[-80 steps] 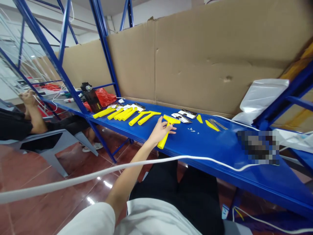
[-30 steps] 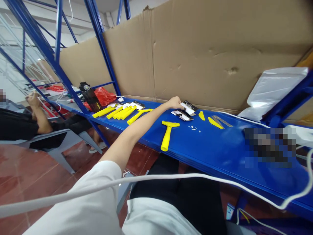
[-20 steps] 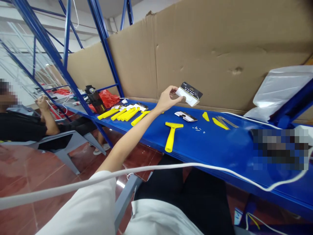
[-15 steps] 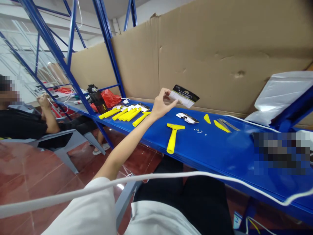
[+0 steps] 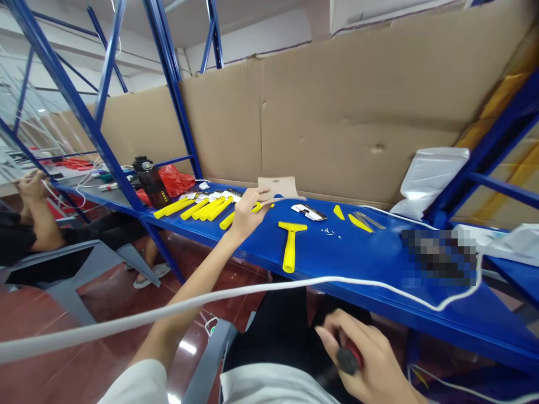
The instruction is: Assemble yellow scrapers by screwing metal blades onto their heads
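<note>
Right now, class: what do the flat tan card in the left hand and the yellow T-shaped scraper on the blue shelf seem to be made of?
The flat tan card: probably matte cardboard, thin, dull brown, with a punched hang slot. The yellow T-shaped scraper: likely moulded plastic, one uniform colour with a slight sheen. The left hand pinches the card's edge.

Pixelated blur patch (image 5: 440,255) on blue metal shelf (image 5: 379,264), toward its right end: whatever lies there unreadable. Small black-and-red tool (image 5: 348,359) in right hand (image 5: 370,365): only butt end shows, rest buried in fist, kind cannot be told. Tan cardboard card (image 5: 278,187) pinched by left hand (image 5: 248,210): printed face turned away. Tiny pale bits (image 5: 330,231) near shelf middle: too small to identify. Seated co-worker (image 5: 25,224): cut by left picture edge. White cable (image 5: 168,308): runs off left edge.
</note>
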Demonstrator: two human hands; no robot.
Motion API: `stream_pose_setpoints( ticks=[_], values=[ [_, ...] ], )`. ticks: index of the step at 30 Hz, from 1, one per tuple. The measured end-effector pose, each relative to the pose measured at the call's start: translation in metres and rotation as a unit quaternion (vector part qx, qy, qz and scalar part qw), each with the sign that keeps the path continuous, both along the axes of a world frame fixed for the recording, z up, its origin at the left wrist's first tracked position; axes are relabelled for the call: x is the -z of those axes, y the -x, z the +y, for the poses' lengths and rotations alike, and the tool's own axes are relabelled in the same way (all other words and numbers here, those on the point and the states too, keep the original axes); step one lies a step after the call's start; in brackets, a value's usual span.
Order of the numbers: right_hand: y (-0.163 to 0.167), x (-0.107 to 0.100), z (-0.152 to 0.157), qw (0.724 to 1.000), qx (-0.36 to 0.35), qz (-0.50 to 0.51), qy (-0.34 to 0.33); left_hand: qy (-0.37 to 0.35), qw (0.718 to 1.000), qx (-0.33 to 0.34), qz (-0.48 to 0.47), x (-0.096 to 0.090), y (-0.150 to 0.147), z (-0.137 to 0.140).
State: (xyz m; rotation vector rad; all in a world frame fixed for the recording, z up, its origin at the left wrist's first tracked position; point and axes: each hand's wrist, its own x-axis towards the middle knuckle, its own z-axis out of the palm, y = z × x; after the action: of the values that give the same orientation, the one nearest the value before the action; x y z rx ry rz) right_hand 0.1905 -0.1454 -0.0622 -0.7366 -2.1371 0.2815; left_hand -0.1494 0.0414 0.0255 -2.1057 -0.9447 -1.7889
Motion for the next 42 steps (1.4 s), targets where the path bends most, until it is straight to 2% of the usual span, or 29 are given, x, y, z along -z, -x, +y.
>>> stream_pose_setpoints(
  ticks=[2,5,6,8,11,15,18,20,26,32,36,42],
  values=[
    [0.016,-0.009,0.019,0.998,0.032,-0.052,-0.004,0.122,0.982,0.056,-0.13,0.005,-0.01,0.0],
    [0.036,-0.036,0.047,0.966,0.134,-0.217,0.029,0.256,0.908,0.15,-0.296,0.012,-0.017,-0.002],
    [0.042,-0.049,0.057,0.95,0.152,-0.268,0.051,0.271,0.888,0.165,-0.332,0.015,-0.017,-0.003],
    [0.053,-0.074,0.081,0.927,0.183,-0.318,0.074,0.271,0.867,0.174,-0.38,0.02,-0.014,-0.008],
    [0.07,-0.107,0.126,0.925,0.178,-0.321,0.093,0.257,0.858,0.17,-0.412,0.028,-0.01,-0.018],
    [0.089,-0.126,0.187,0.933,0.101,-0.323,0.127,0.247,0.863,0.164,-0.409,0.035,-0.011,-0.029],
    [0.097,-0.125,0.218,0.906,0.039,-0.339,0.251,0.216,0.867,0.156,-0.42,0.04,-0.01,-0.032],
    [0.099,-0.123,0.229,0.897,0.035,-0.333,0.288,0.193,0.872,0.148,-0.424,0.043,-0.008,-0.032],
    [0.097,-0.124,0.242,0.874,0.047,-0.357,0.327,0.153,0.896,0.129,-0.396,0.046,-0.005,-0.036],
    [0.098,-0.131,0.251,0.871,0.055,-0.354,0.337,0.143,0.93,0.152,-0.303,0.042,-0.004,-0.04],
    [0.099,-0.13,0.259,0.857,0.047,-0.376,0.349,0.132,0.941,0.166,-0.265,0.043,-0.003,-0.042],
    [0.086,-0.125,0.269,0.876,0.054,-0.345,0.334,0.117,0.969,0.136,-0.172,0.047,-0.001,-0.041]
  ],
)
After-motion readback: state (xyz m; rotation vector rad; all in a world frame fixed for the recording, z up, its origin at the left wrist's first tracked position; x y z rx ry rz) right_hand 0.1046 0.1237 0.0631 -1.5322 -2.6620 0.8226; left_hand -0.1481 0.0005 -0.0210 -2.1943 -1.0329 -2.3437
